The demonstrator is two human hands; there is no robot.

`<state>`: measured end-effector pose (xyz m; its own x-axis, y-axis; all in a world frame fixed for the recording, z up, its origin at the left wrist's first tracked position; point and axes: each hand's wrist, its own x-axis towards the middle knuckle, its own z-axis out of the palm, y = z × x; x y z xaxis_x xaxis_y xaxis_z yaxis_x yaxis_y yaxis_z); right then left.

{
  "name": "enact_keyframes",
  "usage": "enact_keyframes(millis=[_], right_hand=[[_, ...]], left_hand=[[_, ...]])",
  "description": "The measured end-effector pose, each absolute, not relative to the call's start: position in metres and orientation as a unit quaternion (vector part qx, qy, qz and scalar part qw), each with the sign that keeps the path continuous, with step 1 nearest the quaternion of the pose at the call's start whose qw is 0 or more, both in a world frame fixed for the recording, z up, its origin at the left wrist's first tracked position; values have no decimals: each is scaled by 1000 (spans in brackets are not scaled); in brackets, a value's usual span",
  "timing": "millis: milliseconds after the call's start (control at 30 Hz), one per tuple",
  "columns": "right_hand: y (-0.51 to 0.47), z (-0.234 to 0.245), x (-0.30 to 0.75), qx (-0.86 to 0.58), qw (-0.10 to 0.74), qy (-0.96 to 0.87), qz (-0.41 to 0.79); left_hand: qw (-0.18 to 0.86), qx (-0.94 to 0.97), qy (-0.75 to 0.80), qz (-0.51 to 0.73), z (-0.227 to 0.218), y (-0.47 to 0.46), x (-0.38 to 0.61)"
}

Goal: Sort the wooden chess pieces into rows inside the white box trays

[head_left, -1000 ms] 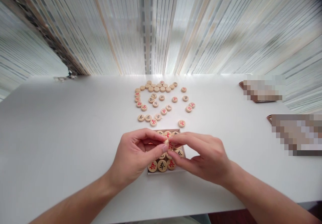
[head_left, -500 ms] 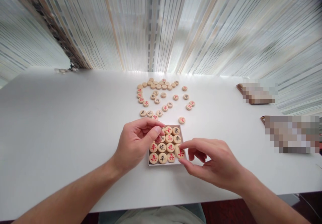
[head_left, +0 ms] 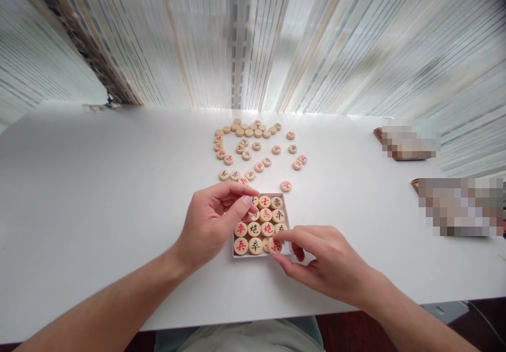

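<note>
A shallow white box [head_left: 289, 236] holds rows of round wooden Chinese chess pieces with red and black characters, such as a black piece [head_left: 255, 245]. My right hand [head_left: 322, 257] pinches a red-marked chess piece [head_left: 275, 245] between thumb and index finger, over the box's front row at the right. That piece partly covers another red one. My left hand [head_left: 215, 220] hovers at the box's back left corner with its fingers curled and the thumb close to them. Whatever it may hold is hidden, and so are the pieces beneath it.
Behind the box, loose chess pieces [head_left: 259, 166] lie scattered on the white table [head_left: 118, 199], some face down. Two blurred brown-edged objects [head_left: 407, 144] rest at the right. A striped curtain [head_left: 205, 41] hangs along the far edge.
My right hand has moved left with the red chess piece, from the front right corner onto the neighbouring piece. The black-marked piece behind that corner now shows. My left hand stays nearly still.
</note>
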<state>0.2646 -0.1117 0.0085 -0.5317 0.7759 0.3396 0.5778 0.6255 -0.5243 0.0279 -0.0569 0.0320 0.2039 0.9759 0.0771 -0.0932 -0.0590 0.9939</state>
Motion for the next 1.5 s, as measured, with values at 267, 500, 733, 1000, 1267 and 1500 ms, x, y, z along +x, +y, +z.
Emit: enact_keyframes(millis=[267, 500, 733, 1000, 1267, 1500], right_hand=[[-112, 6, 264, -383, 279, -868, 147], [-115, 6, 267, -386, 289, -865, 138], [-115, 4, 264, -368, 294, -873, 128], [-113, 3, 263, -368, 294, -873, 128], [-113, 6, 263, -369, 299, -872, 122], [-91, 42, 278, -377, 302, -865, 139]], left_hand=[[555, 546, 407, 477, 31, -57, 28], [551, 547, 416, 473, 33, -56, 29], [553, 547, 413, 474, 31, -56, 28], [550, 547, 418, 473, 31, -55, 29], [544, 548, 426, 472, 32, -56, 29], [513, 558, 434, 487, 34, -50, 25]])
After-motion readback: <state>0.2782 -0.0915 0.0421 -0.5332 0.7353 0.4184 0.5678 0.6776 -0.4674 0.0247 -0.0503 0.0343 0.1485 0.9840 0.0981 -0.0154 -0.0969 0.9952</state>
